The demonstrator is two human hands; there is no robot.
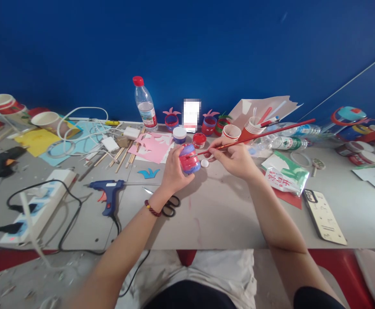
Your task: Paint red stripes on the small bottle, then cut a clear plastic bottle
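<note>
My left hand [173, 169] is closed around a small cup painted red and blue [190, 159], tipped on its side above the table. A long red paintbrush [264, 134] lies in the fingers of my right hand [231, 156], and its tip reaches the painted side of the cup. Just behind are an open jar of red paint [199, 140] and a white-lidded jar of blue paint [179, 135]. A small white cap [204, 163] sits below the brush. Scissors with black handles [171, 206] lie partly behind my left wrist.
To the left are a blue glue gun [106, 189], a white power strip [42, 206] with cords, and pink paper [155, 148]. A water bottle [146, 107] stands behind. Paper cups [253, 128], plastic bottles [287, 143] and a phone [325, 216] are on the right.
</note>
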